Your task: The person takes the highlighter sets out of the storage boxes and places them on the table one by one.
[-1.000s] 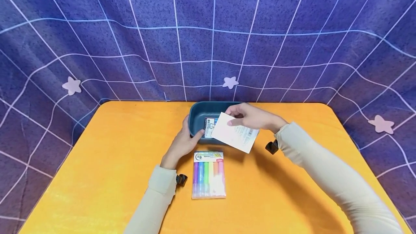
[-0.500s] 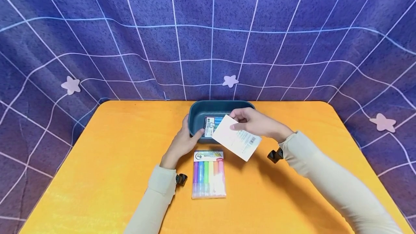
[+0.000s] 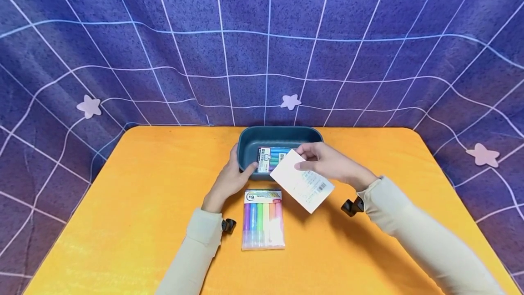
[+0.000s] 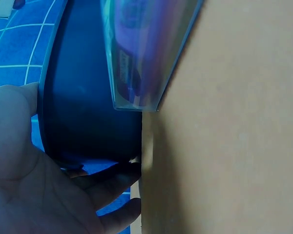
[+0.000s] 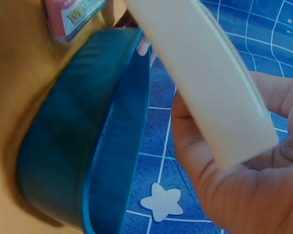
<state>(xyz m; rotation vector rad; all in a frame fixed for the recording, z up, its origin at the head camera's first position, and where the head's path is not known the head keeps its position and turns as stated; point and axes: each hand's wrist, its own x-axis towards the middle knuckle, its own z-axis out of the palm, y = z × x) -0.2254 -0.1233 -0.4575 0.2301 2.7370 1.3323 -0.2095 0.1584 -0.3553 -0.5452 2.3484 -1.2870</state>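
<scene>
A dark teal plastic bin [image 3: 282, 135] stands near the table's back edge. My left hand [image 3: 229, 179] grips its left end, thumb at the rim and fingers against the outer wall. Inside lies a clear pack of blue and green markers [image 3: 270, 158] with a white label. My right hand [image 3: 327, 163] holds a flat white box [image 3: 303, 181] with small print and a barcode, tilted above the bin's front right. In the right wrist view the white box [image 5: 205, 83] shows its thickness, with my right hand [image 5: 244, 170] around it.
A clear pack of six-colour thick markers [image 3: 263, 220] lies flat on the yellow table [image 3: 163, 204] in front of the bin. A blue grid-patterned cloth [image 3: 196, 58] with star shapes hangs behind the table.
My right hand has moved right and toward the front edge with the white box, uncovering more of the markers in the bin. My left hand has stayed on the bin.
</scene>
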